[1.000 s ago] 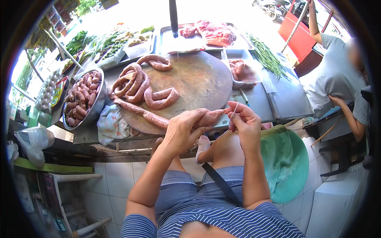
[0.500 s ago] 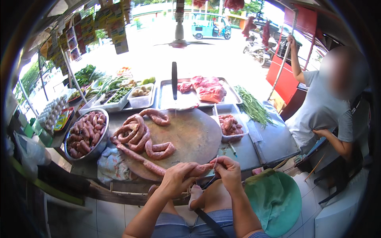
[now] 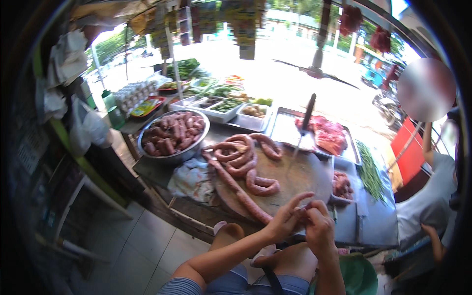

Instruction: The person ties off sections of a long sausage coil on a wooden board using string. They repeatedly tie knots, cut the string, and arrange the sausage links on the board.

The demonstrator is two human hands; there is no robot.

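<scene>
Both hands are meeting at the near edge of the round board [image 3: 300, 177]. The left hand [image 3: 285, 221] is pinching the near end of the sausage [image 3: 236, 189], fingers partly spread. The right hand [image 3: 319, 228] is curling closed against the same end, touching the left fingertips; what it grips is too small to tell. The sausage is running from the hands up across the board's left side, coiling at the board's far left. A knife [image 3: 306, 123] is standing upright at the board's far edge. A bowl [image 3: 172, 137] of links is sitting left of the board on the tabletop [image 3: 152, 169].
</scene>
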